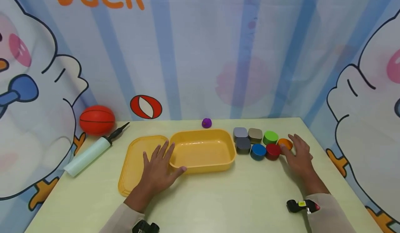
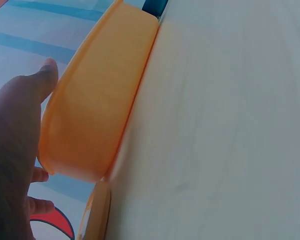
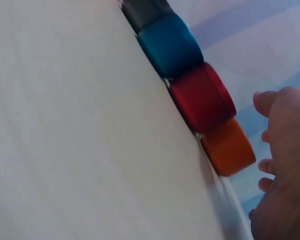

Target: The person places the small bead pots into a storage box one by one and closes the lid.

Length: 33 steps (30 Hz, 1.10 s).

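Note:
My left hand (image 1: 158, 174) spreads its fingers over the near left corner of a yellow plastic box (image 1: 204, 167), its thumb by the front wall. In the left wrist view the thumb lies along the rim of the box (image 2: 92, 95); whether it touches is hard to tell. On the right, my right hand (image 1: 299, 157) hovers beside an orange round tin (image 1: 285, 143), fingers loosely bent. The right wrist view shows a gap between the thumb and the orange tin (image 3: 229, 148). A red round tin (image 1: 273, 152) stands beside the orange one.
Left of the box lies a flat yellow lid (image 1: 132, 160). Blue (image 1: 258, 152), green (image 1: 270, 137), tan (image 1: 255, 135), light grey (image 1: 240, 134) and dark grey tins (image 1: 243, 146) cluster together. Farther off are a purple toy (image 1: 206, 123), a red ball (image 1: 97, 120) and a hand pump (image 1: 89, 156).

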Available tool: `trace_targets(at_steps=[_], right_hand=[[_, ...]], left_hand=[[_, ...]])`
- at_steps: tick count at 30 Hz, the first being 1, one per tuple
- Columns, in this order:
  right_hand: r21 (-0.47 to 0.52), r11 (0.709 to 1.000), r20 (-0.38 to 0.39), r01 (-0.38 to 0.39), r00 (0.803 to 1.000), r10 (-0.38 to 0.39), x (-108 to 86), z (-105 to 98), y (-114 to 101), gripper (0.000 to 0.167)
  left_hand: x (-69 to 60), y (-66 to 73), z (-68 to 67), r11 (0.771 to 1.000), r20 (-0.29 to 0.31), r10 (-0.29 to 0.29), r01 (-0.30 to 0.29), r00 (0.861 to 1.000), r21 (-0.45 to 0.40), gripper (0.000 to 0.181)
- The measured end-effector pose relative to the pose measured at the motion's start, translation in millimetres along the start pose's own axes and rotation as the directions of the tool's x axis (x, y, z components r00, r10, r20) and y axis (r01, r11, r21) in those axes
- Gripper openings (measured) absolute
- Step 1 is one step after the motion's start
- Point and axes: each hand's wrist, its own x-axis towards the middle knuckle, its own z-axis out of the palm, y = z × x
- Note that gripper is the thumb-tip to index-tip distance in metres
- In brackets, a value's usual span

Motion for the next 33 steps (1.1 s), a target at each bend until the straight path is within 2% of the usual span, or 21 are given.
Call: trace_targets(at_steps=[2, 7, 10, 13, 17, 27, 33], right_hand=[[0.03, 0.999, 0.033, -0.029, 0.999, 0.028, 2.6, -2.4, 5.6, 0.068], [0.083, 0.996, 0.071, -0.039, 0.997, 0.033, 6.9, -3.5, 7.4, 0.065], [0.083, 0.994, 0.089, -0.065, 0.994, 0.058, 6.7, -4.7, 5.9, 0.062], [0.079, 0.993, 0.085, -0.085, 0.993, 0.079, 4.6, -4.8, 6.0, 0.058], [0.085, 0.994, 0.068, -0.075, 0.995, 0.069, 1.6, -2.9, 8.0, 0.054], [0.089, 0.992, 0.074, -0.089, 0.994, 0.083, 0.8, -1.1, 11.0, 0.056], [0.083, 0.993, 0.064, -0.089, 0.994, 0.084, -0.4, -0.8, 9.2, 0.056]], left_hand=[[0.5, -1.1, 1.0, 1.0, -0.016, -0.002, 0.002, 1.0, -0.005, 0.099], [1.2, -4.9, -0.5, 0.999, -0.05, -0.01, 0.008, 0.999, -0.031, 0.097], [1.6, -5.3, 0.0, 0.999, -0.046, -0.008, 0.006, 0.999, -0.051, 0.097], [1.5, -5.1, 2.0, 0.998, -0.042, -0.004, 0.001, 0.999, -0.057, 0.097], [-0.8, -5.9, 4.1, 0.998, -0.056, -0.001, -0.003, 0.998, -0.055, 0.097], [-2.8, -7.9, 4.3, 0.999, -0.067, -0.005, 0.002, 0.998, -0.05, 0.095], [-2.1, -7.0, 3.4, 0.999, -0.047, -0.018, 0.017, 0.999, -0.029, 0.095]])
